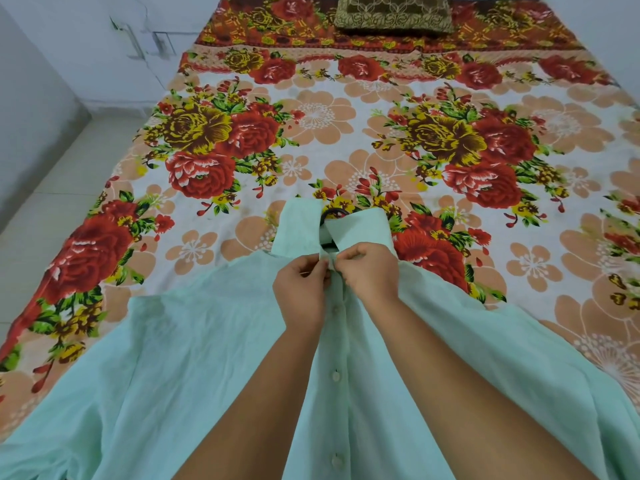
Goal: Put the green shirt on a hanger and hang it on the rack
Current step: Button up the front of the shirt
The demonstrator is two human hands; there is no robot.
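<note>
Green shirt (207, 358) lengthwise, collar far.

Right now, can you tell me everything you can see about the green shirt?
The green shirt is pale mint, thin and a bit wrinkled, like light cotton. It lies spread flat, front up, on the flowery bedsheet, collar pointing away. Small pale buttons run down the front. A dark hanger hook peeks out of the open collar. The left hand and right hand pinch the fabric together just under the collar, seemingly at the top button, forearms resting over the front.
</note>
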